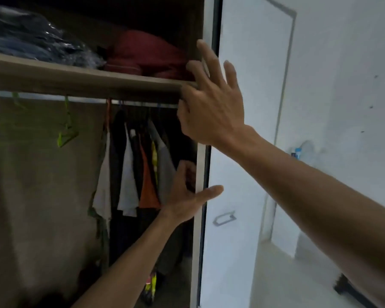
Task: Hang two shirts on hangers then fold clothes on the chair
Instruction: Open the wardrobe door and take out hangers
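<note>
Up at the right end of the wardrobe shelf [82,80], the right hand [211,107] is spread wide, fingers straight and apart, its fingertips against the shelf's front edge and the wardrobe's right side panel [198,196]; it holds nothing. Lower down, the left hand [187,196] reaches toward the same panel with its fingers loosely curled and the thumb stretched out to the right across the panel's edge; whether it actually grips the panel I cannot tell, and nothing is clearly held in it. Both forearms are bare. The hanging clothes [133,174] are bunched at the right end of the metal rail [142,104] just under the shelf: pale, white, orange, yellow and grey garments side by side, with dark ones between, and the left hand is just beside the grey one. Two green hangers [67,134] hang bare toward the left end of the rail, one half cut off by the picture's edge. On the shelf lie a stack of dark folded clothes in clear plastic [31,38] at the left and a red bundle [142,54] at the right, close to the right hand. Right of the panel stands the white wardrobe door [249,85] with a small metal handle [223,217], and beyond it a white wall; the shot is blurred
</note>
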`<state>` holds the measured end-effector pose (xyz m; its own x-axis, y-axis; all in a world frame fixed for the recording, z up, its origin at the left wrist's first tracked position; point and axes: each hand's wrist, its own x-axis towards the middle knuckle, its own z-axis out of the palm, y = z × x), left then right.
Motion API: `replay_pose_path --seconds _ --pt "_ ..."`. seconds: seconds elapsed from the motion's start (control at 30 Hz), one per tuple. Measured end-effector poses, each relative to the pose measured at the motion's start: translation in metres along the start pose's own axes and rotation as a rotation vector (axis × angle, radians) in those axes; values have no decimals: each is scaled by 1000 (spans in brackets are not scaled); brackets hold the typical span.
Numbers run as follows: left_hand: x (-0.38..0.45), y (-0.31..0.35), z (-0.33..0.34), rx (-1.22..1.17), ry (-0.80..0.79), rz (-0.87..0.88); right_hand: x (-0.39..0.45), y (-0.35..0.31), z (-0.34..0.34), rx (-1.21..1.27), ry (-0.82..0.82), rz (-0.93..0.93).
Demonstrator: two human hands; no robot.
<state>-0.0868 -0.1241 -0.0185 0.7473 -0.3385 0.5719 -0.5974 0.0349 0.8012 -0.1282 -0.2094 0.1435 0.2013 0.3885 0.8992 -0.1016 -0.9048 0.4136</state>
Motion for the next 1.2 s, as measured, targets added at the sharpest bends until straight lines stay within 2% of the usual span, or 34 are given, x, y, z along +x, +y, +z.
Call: replay_pose_path --seconds 0.1,0.2,0.23,0.3,0.47,0.67,1.03,1.2 --pt "7 4 48 122 -36 146 -16 42 -17 -144 -124 54" --pt "19 15 100 356 -94 343 -33 86 -29 -276 -231 90" --pt "23 20 116 406 -94 358 -38 99 -33 -315 -272 106" --pt "32 21 146 446 -82 339 -49 124 -36 -376 -348 135" --pt "49 23 216 373 -90 286 -78 188 -40 -492 -500 168" --pt "65 35 268 479 -107 162 -104 234 -36 -508 -618 213" --pt "82 31 294 613 -116 161 -120 264 -21 -520 -636 232" --pt "85 26 286 626 -204 181 -120 262 -21 -523 -647 245"
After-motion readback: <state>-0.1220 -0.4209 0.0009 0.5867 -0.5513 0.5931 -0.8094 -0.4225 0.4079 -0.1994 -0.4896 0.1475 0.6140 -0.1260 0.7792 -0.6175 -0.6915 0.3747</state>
